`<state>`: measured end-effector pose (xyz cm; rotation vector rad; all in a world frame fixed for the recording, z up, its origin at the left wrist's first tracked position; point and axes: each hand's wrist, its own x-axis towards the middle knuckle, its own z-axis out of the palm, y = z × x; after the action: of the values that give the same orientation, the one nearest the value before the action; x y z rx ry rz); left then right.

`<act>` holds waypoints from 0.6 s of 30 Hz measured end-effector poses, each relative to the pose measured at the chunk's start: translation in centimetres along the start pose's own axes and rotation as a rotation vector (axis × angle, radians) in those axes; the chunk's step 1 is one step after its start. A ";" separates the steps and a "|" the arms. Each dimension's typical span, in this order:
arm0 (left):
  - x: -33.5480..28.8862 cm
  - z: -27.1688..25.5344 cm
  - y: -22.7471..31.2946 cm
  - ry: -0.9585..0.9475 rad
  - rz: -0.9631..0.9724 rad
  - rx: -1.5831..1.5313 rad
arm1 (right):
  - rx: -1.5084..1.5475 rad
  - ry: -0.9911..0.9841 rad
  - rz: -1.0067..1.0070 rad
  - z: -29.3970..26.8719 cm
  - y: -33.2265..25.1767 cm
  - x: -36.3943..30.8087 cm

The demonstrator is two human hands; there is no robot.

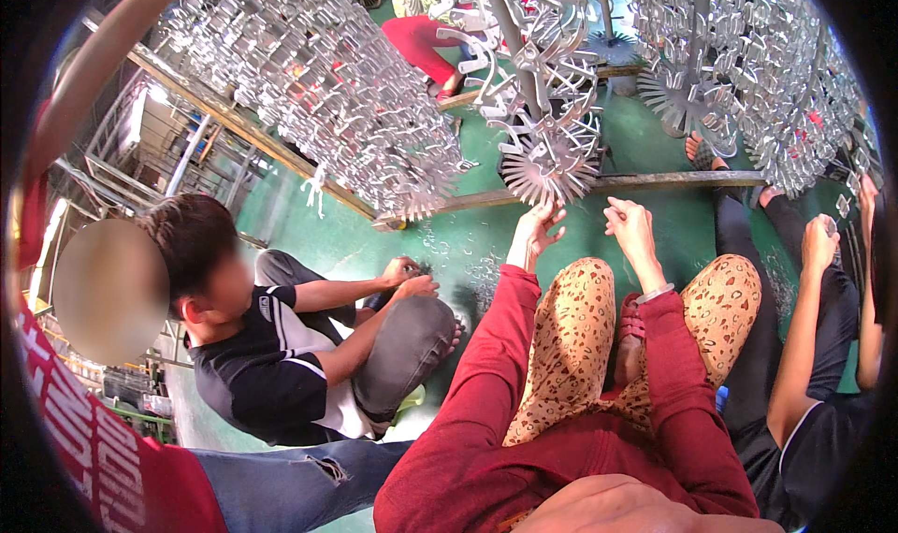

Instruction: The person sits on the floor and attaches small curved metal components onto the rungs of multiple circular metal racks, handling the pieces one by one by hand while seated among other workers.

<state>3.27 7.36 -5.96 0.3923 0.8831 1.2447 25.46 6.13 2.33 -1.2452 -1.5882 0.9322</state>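
Observation:
In front of me hangs a rack of silvery metal parts [549,170], its lowest pieces fanned out like a spiked wheel. My left hand [536,236] is raised just under that fan, its fingers apart and the fingertips at or close to the lower tips; whether they touch, I cannot tell. To the right, my right hand [632,229] is held up with fingers curled together in a pinch. Anything between those fingers is too small to make out. Both hands are above my knees, in red sleeves.
More hanging racks of silvery parts [309,93] stand at left and right [795,84]. A metal floor rail [645,180] runs beneath them. One person [271,346] sits close on my left, hands together; another person's arm [803,337] is on my right. Small bits lie on the green floor [468,262].

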 end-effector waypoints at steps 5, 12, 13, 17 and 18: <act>-0.8 -0.5 0.6 -0.028 -0.017 0.074 | 0.133 0.085 -0.094 -1.0 -3.9 -0.4; -1.1 -0.7 0.6 -0.021 -0.003 0.086 | 0.147 0.153 -0.401 -1.6 -15.2 1.8; -1.0 -0.5 0.4 0.034 -0.004 0.094 | -0.004 0.184 -0.472 -1.5 -16.5 2.6; -1.2 -1.9 0.2 0.005 0.012 0.071 | -0.508 0.242 -0.471 0.3 -19.2 5.2; -1.2 -2.1 0.4 -0.026 0.017 0.067 | -0.537 0.239 -0.472 0.6 -19.3 5.7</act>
<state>1.39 5.95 -6.58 0.4692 0.9025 1.2259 18.29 7.58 21.10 -1.1899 -1.8810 0.0521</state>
